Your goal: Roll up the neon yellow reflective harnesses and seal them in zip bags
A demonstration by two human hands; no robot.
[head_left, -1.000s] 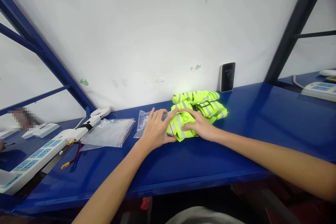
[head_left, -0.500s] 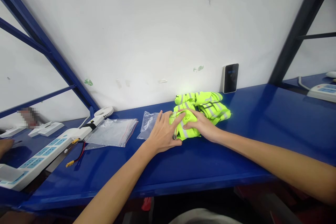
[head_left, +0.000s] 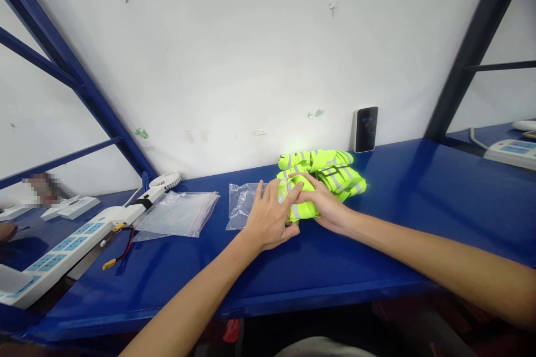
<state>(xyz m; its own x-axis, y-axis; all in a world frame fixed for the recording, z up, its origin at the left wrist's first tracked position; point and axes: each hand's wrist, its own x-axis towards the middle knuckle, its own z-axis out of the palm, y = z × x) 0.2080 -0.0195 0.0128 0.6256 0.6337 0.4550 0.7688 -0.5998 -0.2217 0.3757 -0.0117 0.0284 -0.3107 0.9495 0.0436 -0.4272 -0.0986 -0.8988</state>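
A folded fluorescent yellow reflective vest with grey stripes is between my hands, low over the blue table. My left hand is closed at the mouth of a clear plastic bag, pressing it against the vest's left end. The bag's flat end sticks out to the left, behind my fingers. From the other side, my right hand grips the vest, thumb and fingers bent around it. How far the vest sits inside the bag is partly hidden. More folded yellow vests lie just behind, against the wall side.
Flat clear zip bags lie to the left, beside a small white fan, a power strip and a cable with yellow connectors. A black-screened device leans on the wall. Another person's hand shows far left.
My left hand and the plastic bag have shifted a little to the right, against the vest. My right hand's fingers have closed in more around the vest.
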